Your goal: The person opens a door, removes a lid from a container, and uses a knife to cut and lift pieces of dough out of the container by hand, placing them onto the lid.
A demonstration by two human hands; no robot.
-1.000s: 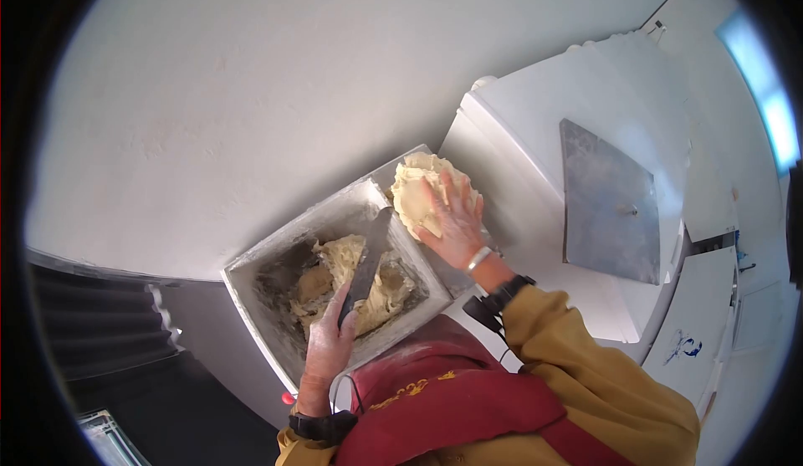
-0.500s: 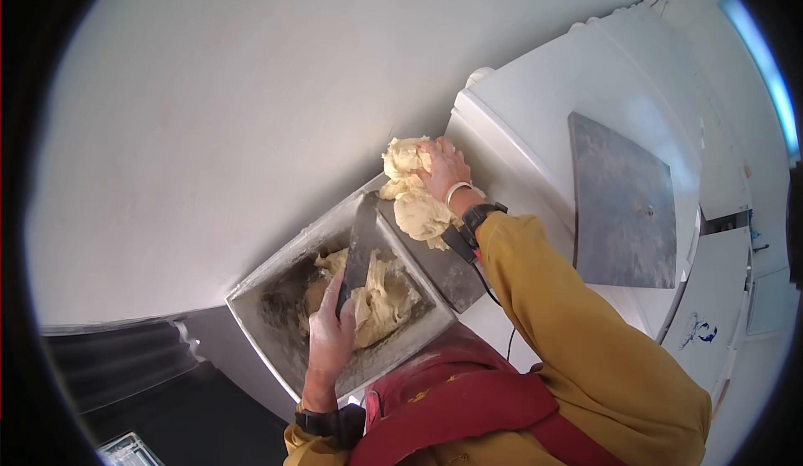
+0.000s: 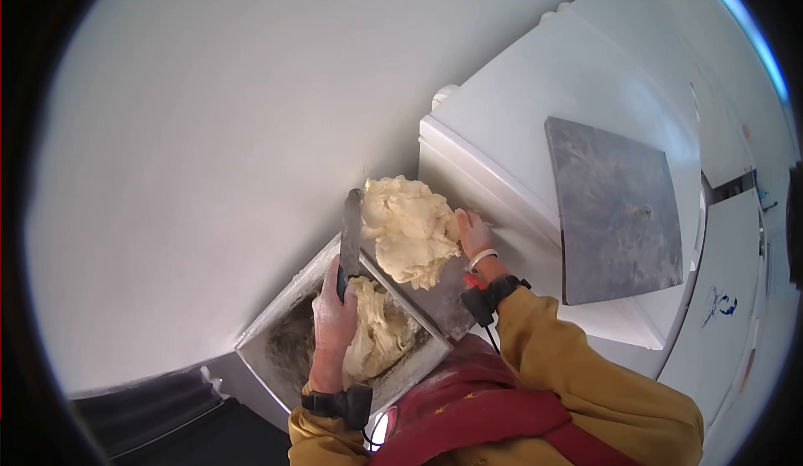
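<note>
My left hand (image 3: 335,320) is closed around the black handle of a broad-bladed knife (image 3: 351,222), its blade pointing away from me above the bin's far corner. Under that hand is a grey-walled bin (image 3: 288,303) with sticky pale dough (image 3: 381,332) inside. A large, rough lump of dough (image 3: 410,227) rests on a flat grey surface (image 3: 439,299) beside the bin. At the lump's right edge is my right hand (image 3: 474,233), fingers extended and touching it; the fingertips are partly hidden.
To the right stands a white chest-like unit (image 3: 502,89) with a grey square panel (image 3: 619,215) on top. A pale wall (image 3: 209,131) rises behind the bin. Dark fabric or sheeting (image 3: 159,416) is at lower left.
My right hand has moved from on top of the dough to its right edge. The dough has settled into one broader lump on the grey surface. The knife has turned more upright.
</note>
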